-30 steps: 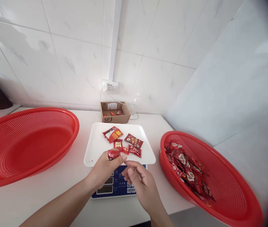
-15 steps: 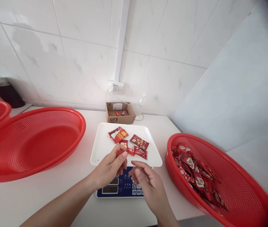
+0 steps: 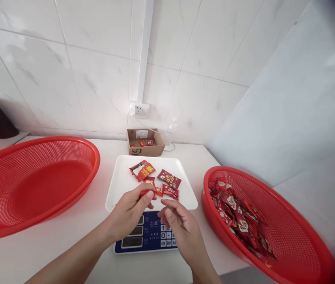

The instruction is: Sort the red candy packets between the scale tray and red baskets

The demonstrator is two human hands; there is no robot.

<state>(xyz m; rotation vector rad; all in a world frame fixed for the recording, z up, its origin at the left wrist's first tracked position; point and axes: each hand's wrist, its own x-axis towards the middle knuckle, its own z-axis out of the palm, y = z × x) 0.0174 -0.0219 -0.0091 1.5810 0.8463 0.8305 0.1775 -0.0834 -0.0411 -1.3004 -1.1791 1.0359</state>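
Red glossy film covers the small snack packet (image 3: 146,193) pinched between the thumb and curled fingers of the left hand (image 3: 132,206), over the near part of a smooth, round-cornered white tray (image 3: 120,179). Just beside it, the right hand (image 3: 182,227) has its bent fingers and thumb loosely parted. Crimp-edged sachets (image 3: 169,178) lie on the tray, beyond the scale's flat blue panel (image 3: 152,238). To the right, an oval, perforated plastic basket (image 3: 299,236) holds crinkled, shiny packets (image 3: 241,221); a corrugated-looking cardboard box (image 3: 154,150) stands behind.

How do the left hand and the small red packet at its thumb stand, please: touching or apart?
Touching: the head view shows the left hand pinching the small red packet against its thumb.
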